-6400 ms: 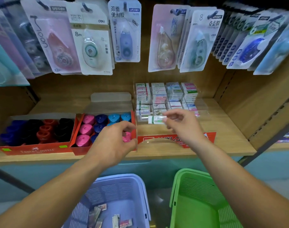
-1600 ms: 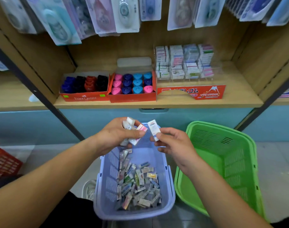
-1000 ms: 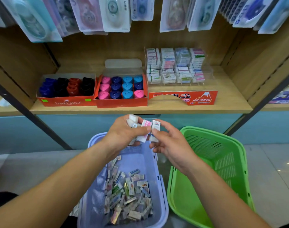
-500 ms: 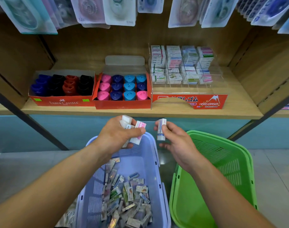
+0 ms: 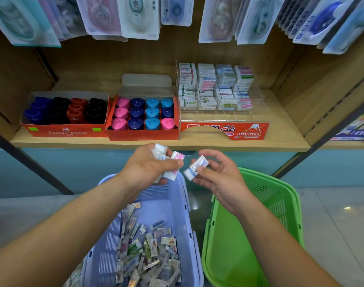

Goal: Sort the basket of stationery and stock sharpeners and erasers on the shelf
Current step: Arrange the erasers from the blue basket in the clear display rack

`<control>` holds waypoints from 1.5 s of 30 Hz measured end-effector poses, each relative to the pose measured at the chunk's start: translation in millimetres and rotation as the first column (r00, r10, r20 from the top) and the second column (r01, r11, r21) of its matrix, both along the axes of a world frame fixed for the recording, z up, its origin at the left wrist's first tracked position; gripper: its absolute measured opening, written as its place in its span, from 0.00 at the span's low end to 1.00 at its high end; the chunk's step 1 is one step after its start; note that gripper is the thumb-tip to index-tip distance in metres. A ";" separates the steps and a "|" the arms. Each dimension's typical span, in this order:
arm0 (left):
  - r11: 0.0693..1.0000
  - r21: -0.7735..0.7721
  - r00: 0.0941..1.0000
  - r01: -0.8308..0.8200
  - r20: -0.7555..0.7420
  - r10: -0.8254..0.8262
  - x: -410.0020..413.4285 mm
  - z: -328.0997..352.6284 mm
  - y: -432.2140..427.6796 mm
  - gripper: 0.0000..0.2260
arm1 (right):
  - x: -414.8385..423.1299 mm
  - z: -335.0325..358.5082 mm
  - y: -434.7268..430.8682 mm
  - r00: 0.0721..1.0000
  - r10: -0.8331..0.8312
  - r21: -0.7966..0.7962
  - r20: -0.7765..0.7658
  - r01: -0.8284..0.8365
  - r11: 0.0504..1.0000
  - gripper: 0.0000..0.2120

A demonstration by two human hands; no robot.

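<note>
Wooden shelf (image 5: pixel 280 139) carries three displays side by side. At the left a Faber-Castell box (image 5: pixel 67 132) has four columns of sharpeners: blue, black, red, black. In the middle a red box (image 5: pixel 142 137) holds twelve sharpeners (image 5: pixel 152 112): four pink, four dark blue, four light blue. At the right a clear eraser display (image 5: pixel 224 129) has four stacks. Correction tape packs (image 5: pixel 139 15) hang above.

Near, on the floor, stand two baskets: a purple basket (image 5: pixel 172 204) with loose erasers (image 5: pixel 150 249), too many to count, and a green basket (image 5: pixel 270 204) to its right. Over the purple one, the left hand (image 5: pixel 145 168) grasps a bunch of erasers (image 5: pixel 175 162), at least three. Just beside it, the right hand (image 5: pixel 220 179) pinches one blue-labelled eraser (image 5: pixel 196 167). Both forearms hide parts of the baskets.
</note>
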State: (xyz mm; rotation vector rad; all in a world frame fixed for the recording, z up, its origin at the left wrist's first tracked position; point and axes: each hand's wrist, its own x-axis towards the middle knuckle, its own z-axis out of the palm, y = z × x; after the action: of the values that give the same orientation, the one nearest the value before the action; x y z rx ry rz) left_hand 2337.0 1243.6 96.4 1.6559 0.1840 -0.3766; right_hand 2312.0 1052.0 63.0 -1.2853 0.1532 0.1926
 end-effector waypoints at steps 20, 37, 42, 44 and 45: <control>0.987 0.142 0.977 -0.071 0.209 0.040 38.6 55.9 5.4 0.12 | 136.6 61.3 -49.2 0.970 -0.165 -0.433 0.178 0.228 0.872 0.07; 0.977 0.036 0.969 -0.208 0.141 0.201 86.2 42.2 47.6 0.12 | 284.5 39.8 -9.7 0.910 0.283 -0.945 0.302 0.248 0.212 0.08; 0.981 0.015 0.974 -0.191 0.124 0.188 80.8 45.4 46.1 0.12 | 249.4 55.9 -5.6 0.873 0.200 -0.879 0.444 0.382 0.285 0.11; 0.986 0.008 0.979 -0.166 0.122 0.164 77.7 47.7 45.9 0.12 | 217.7 61.8 1.0 0.890 0.187 -0.842 0.415 0.298 0.450 0.08; 0.988 -0.002 0.981 -0.154 0.119 0.153 76.2 48.8 45.7 0.12 | 199.6 63.6 6.9 0.903 0.200 -0.804 0.380 0.216 0.554 0.07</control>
State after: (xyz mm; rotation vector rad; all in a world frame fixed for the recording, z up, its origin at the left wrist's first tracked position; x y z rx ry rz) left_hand 2413.2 1289.2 145.2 1.6537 0.2223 -0.1600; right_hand 2511.6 1059.0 126.5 -2.2758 -0.1723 -0.2322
